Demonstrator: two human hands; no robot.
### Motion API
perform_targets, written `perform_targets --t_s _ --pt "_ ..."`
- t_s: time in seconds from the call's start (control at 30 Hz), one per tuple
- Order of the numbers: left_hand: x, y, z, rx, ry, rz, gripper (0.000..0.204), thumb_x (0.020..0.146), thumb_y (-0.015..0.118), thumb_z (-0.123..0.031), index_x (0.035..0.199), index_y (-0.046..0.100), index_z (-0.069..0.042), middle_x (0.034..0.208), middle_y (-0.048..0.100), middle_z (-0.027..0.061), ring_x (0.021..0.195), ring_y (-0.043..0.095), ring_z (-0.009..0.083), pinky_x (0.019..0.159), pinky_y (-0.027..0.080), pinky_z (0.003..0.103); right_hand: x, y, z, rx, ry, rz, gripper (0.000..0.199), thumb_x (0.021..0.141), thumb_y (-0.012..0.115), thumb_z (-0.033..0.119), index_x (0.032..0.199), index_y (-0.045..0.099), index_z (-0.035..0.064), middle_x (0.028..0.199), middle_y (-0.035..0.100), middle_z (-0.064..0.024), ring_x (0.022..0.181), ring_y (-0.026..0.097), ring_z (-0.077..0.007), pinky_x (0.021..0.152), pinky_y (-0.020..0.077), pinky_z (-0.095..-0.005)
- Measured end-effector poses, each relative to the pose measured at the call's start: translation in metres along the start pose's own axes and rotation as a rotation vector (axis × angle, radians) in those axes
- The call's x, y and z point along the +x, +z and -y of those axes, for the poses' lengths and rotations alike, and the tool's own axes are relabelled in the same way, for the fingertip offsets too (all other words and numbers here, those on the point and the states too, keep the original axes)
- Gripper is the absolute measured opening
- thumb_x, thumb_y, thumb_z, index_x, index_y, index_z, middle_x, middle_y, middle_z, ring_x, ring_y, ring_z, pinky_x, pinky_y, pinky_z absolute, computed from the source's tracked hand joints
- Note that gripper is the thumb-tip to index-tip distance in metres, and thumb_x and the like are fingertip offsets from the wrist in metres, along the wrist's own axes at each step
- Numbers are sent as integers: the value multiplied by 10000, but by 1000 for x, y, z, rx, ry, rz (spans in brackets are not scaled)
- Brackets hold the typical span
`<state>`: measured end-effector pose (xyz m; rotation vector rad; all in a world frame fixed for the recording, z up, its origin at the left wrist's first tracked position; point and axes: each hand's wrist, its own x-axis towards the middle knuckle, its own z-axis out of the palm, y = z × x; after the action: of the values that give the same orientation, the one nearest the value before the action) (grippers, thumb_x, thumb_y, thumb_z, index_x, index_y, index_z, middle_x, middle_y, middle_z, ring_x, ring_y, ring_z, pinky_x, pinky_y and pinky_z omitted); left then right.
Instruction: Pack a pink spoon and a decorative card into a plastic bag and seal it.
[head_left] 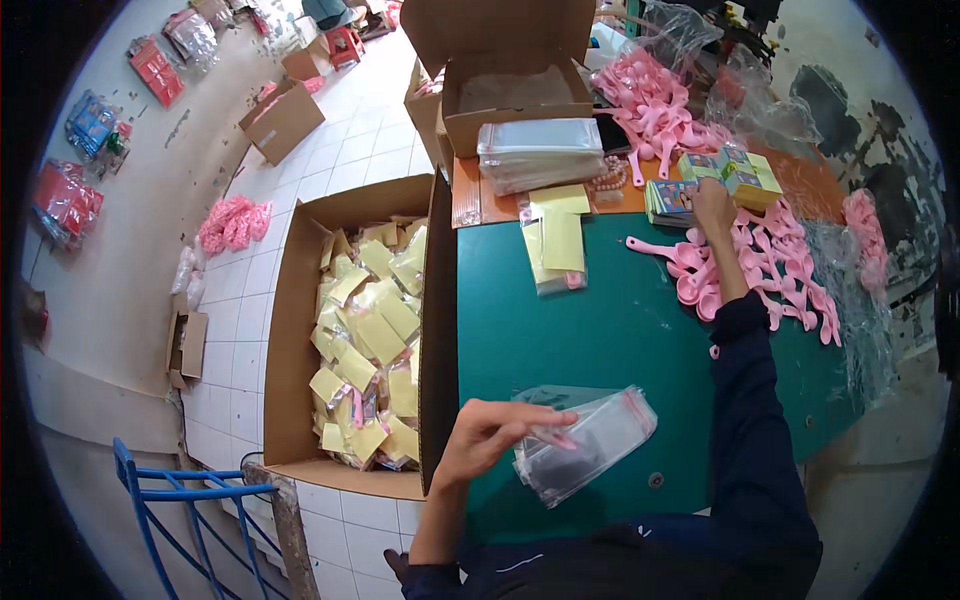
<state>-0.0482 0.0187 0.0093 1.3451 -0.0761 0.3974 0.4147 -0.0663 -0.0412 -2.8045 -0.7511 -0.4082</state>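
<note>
Over the near part of the green table, my left hand [485, 437] pinches the edge of a clear plastic bag [545, 396], fingers pointing right. Beneath it lies a slanted pile of clear plastic bags [600, 440]. My right arm stretches far forward, and my right hand [712, 207] is closed at a stack of printed cards [668, 203], its fingertips partly hidden. Beside that hand sit more bundled card stacks [752, 182]. Just right of and below it spread many pink measuring spoons [700, 280]. Packed bags with yellow cards [562, 240] lie at the table's far left.
Left of the table stands a big open carton [283, 330] full of packed bags with yellow cards [380, 335]. Behind are a stack of clear bags [540, 150], an open cardboard box [520, 60] and a pink spoon heap [655, 100]. A blue metal frame [200, 493] stands lower left.
</note>
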Motion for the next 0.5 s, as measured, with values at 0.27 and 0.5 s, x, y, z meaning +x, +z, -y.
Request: perform_targets --t_s 0.27,0.5 --pt "21 4 20 -88 -347 -155 325 942 413 -218 1077 564 37 982 630 139 905 611 175 758 492 262 -8 -18 -3 104 25 -274 212 793 494 142 962 575 43 883 596 -182 833 576 -365 709 455 -454" --pt "24 2 24 -41 -433 -153 357 943 409 -258 1074 560 37 953 638 146 891 612 163 767 480 251 -94 -112 41 892 -311 28 177 823 560 136 955 532 21 799 591 -69 667 575 -162 604 448 -274"
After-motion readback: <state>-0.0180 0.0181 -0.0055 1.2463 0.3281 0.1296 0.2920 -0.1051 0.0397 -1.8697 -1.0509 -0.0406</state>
